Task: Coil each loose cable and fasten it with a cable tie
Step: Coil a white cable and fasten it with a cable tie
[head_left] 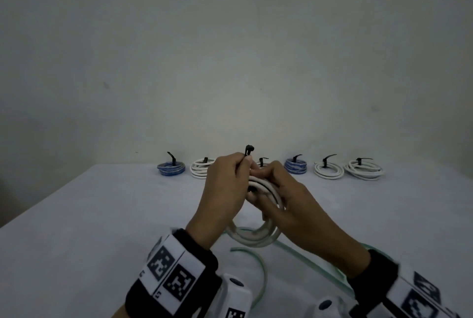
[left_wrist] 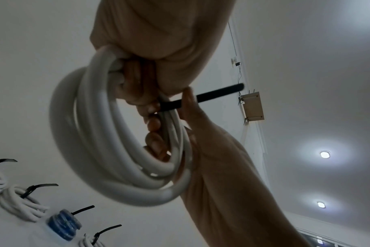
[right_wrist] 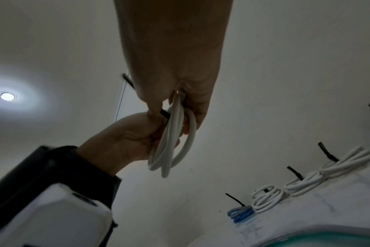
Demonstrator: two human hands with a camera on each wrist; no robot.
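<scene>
Both hands are up over the middle of the table (head_left: 76,215), working one white coil (head_left: 258,236) held off the surface. The left hand (head_left: 225,184) has its fingers curled tight, thumb and forefinger pinching a black tie (head_left: 248,151) whose end sticks up above the knuckles. From the left wrist view, that tie (left_wrist: 211,96) runs across the bundle and out past the thumb, and the fingers (left_wrist: 152,123) reach through the ring. The right hand (head_left: 286,197) is wrapped round the coil's top, fingers closed on the strands; the right wrist view shows the loops (right_wrist: 173,138) hanging below it. Along the far edge sits a row of tied coils: a blue one (head_left: 171,168) at the left, another blue (head_left: 295,166), and whites (head_left: 329,170) toward the far right corner. A pale green cable (head_left: 258,264) lies loose near the front edge, under the wrists.
</scene>
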